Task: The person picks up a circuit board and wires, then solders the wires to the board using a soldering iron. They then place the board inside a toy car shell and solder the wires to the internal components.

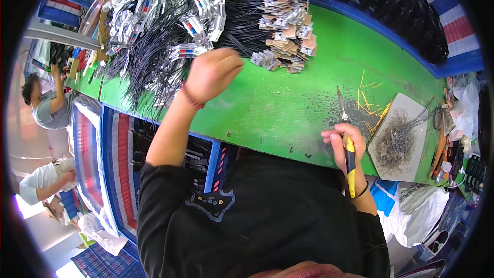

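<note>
My left hand (213, 73) is over the green workbench (257, 108), at the near edge of a big pile of black cables (149, 67). Its fingers are curled together, and whatever they may hold is hidden. Silvery rectangular pieces (170, 0) lie on top of the pile, some with red and blue marks. Beyond the hand, black leads run to a stack of small flat silver and copper-coloured pieces (288, 25). My right hand (354, 146) grips the yellow and black handle of a soldering iron (351, 162), its thin tip pointing away from me above the bench.
Right of the iron, a pale tray (383, 162) holds a dark heap of fine wire bits (396, 146). Yellow strands (370, 103) lie beside it. A blue-framed rack with dark parts (381, 10) borders the far side. Two other people (51, 108) are at left.
</note>
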`<action>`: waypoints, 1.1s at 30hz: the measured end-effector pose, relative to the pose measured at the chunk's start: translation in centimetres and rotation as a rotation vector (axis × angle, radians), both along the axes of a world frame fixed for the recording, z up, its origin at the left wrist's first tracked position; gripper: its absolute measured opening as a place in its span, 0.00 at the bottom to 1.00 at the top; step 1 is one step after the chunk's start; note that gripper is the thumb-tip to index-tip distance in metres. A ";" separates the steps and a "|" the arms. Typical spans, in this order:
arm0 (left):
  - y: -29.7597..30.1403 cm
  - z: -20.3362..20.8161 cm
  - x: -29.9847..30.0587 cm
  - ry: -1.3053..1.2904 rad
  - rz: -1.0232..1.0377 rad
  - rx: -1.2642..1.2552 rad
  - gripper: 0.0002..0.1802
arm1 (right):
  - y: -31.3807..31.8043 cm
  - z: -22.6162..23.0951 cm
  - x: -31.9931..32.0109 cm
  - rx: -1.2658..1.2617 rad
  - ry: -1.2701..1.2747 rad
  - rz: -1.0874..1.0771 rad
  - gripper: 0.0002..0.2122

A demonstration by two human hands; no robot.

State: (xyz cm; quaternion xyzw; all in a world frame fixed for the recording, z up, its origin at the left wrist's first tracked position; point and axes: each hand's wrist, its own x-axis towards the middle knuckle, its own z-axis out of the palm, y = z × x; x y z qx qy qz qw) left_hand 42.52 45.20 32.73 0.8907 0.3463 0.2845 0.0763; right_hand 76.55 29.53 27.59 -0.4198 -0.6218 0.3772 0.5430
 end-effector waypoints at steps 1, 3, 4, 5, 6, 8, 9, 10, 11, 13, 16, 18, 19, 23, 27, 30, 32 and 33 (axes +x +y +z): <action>1.4 -0.2 2.0 0.078 0.016 0.045 0.10 | 0.0 -0.1 0.5 0.000 0.002 -0.007 0.10; 3.5 -0.8 4.2 0.197 0.061 0.088 0.13 | -0.2 -0.2 1.6 0.003 0.027 -0.055 0.09; 4.2 -1.0 4.6 0.311 0.060 0.035 0.14 | -0.4 -0.2 2.1 0.001 0.023 -0.052 0.09; 4.7 -1.2 4.6 0.272 0.001 -0.006 0.14 | -0.5 -0.2 2.5 -0.025 0.030 -0.075 0.10; 4.9 -1.4 4.3 0.267 -0.033 -0.078 0.14 | -0.7 -0.2 2.8 -0.053 0.038 -0.096 0.10; 4.6 -1.6 3.2 0.159 -0.036 -0.156 0.12 | -1.0 -0.3 3.2 -0.072 0.091 -0.106 0.10; 4.3 -1.7 2.8 0.134 0.008 -0.243 0.11 | -1.0 -0.4 3.3 -0.089 0.146 -0.127 0.09; 3.8 -1.7 2.4 0.038 0.052 -0.335 0.12 | -1.0 -0.4 3.4 -0.092 0.140 -0.121 0.09; 3.5 -1.8 2.2 -0.008 0.100 -0.407 0.13 | -0.9 -0.4 3.3 -0.105 0.138 -0.109 0.09; 3.0 -2.0 2.4 -0.069 0.195 -0.431 0.11 | -0.4 -0.4 3.2 -0.119 0.141 -0.096 0.09; 2.7 -2.0 3.7 -0.051 0.294 0.041 0.08 | 0.7 0.0 2.6 -0.052 0.038 -0.067 0.09; 2.2 -1.9 4.9 -0.154 0.325 -0.004 0.06 | 1.6 0.7 1.9 -0.026 -0.033 -0.036 0.09; 1.8 -1.7 5.4 -0.223 0.318 -0.123 0.06 | 2.2 1.0 1.2 0.008 -0.050 -0.070 0.09; -0.5 -2.0 7.9 -0.155 -0.005 -0.181 0.10 | 5.7 2.3 -2.0 0.075 -0.099 -0.129 0.14; -1.0 -2.2 9.0 -0.230 -0.050 -0.252 0.13 | 9.7 2.1 -5.5 0.074 -0.256 -0.023 0.19; -1.3 -1.9 9.2 -0.287 -0.080 -0.216 0.13 | 10.9 1.6 -6.7 0.089 -0.199 -0.039 0.21; -2.6 -1.8 9.2 -0.325 0.098 -0.123 0.12 | 11.2 1.4 -6.8 0.125 -0.189 -0.101 0.21; -3.6 -1.9 9.3 -0.360 0.274 -0.029 0.12 | 11.2 1.3 -6.7 0.188 -0.206 -0.153 0.20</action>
